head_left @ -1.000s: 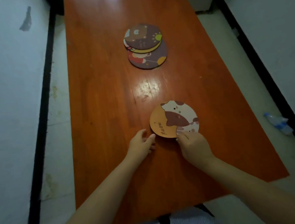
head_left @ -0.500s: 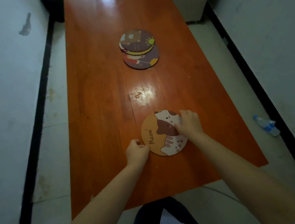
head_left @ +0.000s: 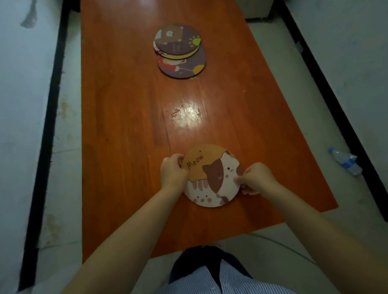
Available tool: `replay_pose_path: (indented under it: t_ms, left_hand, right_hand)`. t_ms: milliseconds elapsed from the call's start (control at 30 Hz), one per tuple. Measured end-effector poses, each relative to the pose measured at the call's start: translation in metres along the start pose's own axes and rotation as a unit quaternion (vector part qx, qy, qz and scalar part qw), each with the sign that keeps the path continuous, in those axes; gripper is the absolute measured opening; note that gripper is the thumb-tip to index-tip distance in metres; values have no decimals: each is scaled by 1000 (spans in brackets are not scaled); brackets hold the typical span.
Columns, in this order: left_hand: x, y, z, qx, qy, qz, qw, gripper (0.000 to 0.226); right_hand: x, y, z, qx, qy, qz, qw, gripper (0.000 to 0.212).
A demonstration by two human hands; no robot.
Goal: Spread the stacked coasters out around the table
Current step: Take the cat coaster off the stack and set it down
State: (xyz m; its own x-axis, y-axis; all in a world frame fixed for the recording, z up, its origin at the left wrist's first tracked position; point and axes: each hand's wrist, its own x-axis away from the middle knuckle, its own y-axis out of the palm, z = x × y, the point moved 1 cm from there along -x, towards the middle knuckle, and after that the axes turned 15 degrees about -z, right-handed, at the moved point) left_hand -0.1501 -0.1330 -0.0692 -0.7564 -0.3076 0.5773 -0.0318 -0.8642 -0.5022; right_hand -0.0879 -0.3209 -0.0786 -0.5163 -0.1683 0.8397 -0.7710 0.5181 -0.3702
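Observation:
A round cat coaster (head_left: pixel 210 176) with "Meow" on its orange half lies near the front of the orange wooden table (head_left: pixel 127 119). My left hand (head_left: pixel 173 171) grips its left rim, fingers curled over the edge. My right hand (head_left: pixel 256 179) pinches its right rim. Farther back in the middle of the table sits a loose stack of dark purple coasters (head_left: pixel 180 50), the upper ones shifted back off the bottom one.
The table is narrow, with pale floor on both sides and black skirting along the walls. A plastic water bottle (head_left: pixel 345 160) lies on the floor to the right. My striped shirt fills the bottom of the view.
The cat coaster has been turned clockwise, so "Meow" now sits at the upper left. My left hand moved onto its left rim and my right hand shifted to its right rim.

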Motion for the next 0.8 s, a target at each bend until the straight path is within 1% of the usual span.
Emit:
replay_pose_path:
  t_ms: [67,133,200,333,533,700,800]
  left_hand:
    - [0,-7,-6,-38,0,-6,999,29]
    - [3,-10,-14,-63,0,-2,998,29]
    - [7,-9,-18,-75,7,8,997,26]
    - [9,-3,-23,-76,7,21,997,25]
    - [7,2,-28,-88,20,28,995,33]
    - [11,6,-32,-58,38,67,995,33]
    - [16,4,-37,-81,53,71,993,31]
  right_hand:
    - [2,14,4,42,-12,-18,999,41]
    - [3,24,6,93,-34,-9,995,48]
    - [3,30,10,119,-45,-10,992,51]
    - [6,34,16,133,-42,-15,990,52]
    - [14,35,15,189,-39,-13,981,52]
    - [13,34,16,208,-11,-27,978,51]
    - [15,30,12,268,-1,3,963,48]
